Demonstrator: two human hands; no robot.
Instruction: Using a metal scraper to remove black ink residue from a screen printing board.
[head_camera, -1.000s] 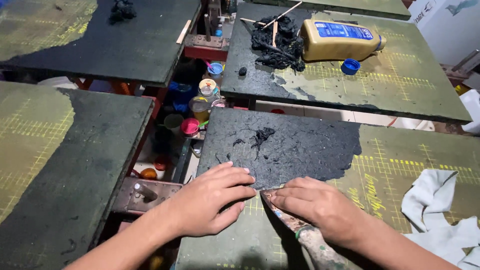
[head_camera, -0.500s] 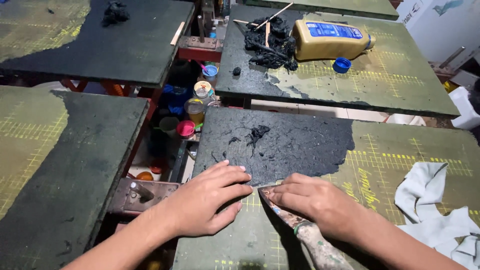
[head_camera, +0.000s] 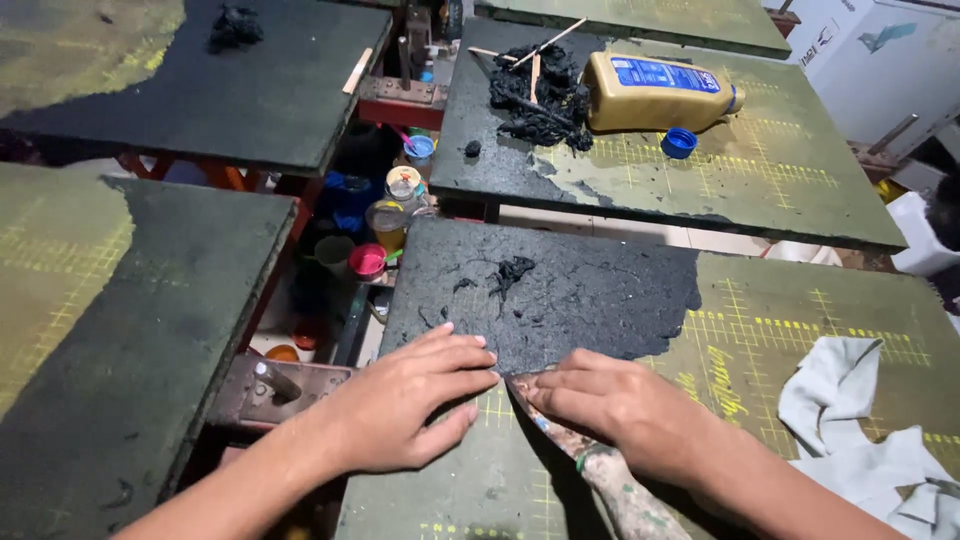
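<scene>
The scraper (head_camera: 570, 440), a flat paint-flecked tool with a worn handle, lies low on the near table (head_camera: 800, 330), its blade tip pushed under the edge of the black coating (head_camera: 560, 300) that covers the table's far left part. The right hand (head_camera: 615, 405) is closed over the blade end, fingers pressing it down, while the handle runs back under the forearm toward the bottom edge of the view. The left hand (head_camera: 410, 400) lies flat and spread on the table just left of the tip, fingers nearly touching the blade and grasping nothing. Where the coating is gone, the table shows green with a yellow grid. A small curl of scraped black residue (head_camera: 512, 272) sits on the coating beyond the hands. A pale rag (head_camera: 850, 410) lies crumpled on the table's right side. On the next table (head_camera: 800, 180) behind, a yellow bottle (head_camera: 655, 92) lies on its side, its blue cap (head_camera: 678, 143) off and just beside it, with a heap of black scrapings (head_camera: 540, 95) and thin wooden sticks (head_camera: 535, 60) to the left. Between the tables, small jars (head_camera: 385, 225) of colour stand in a cluster down by the frame. Two more black-coated tables (head_camera: 150, 300) stand to the left.
</scene>
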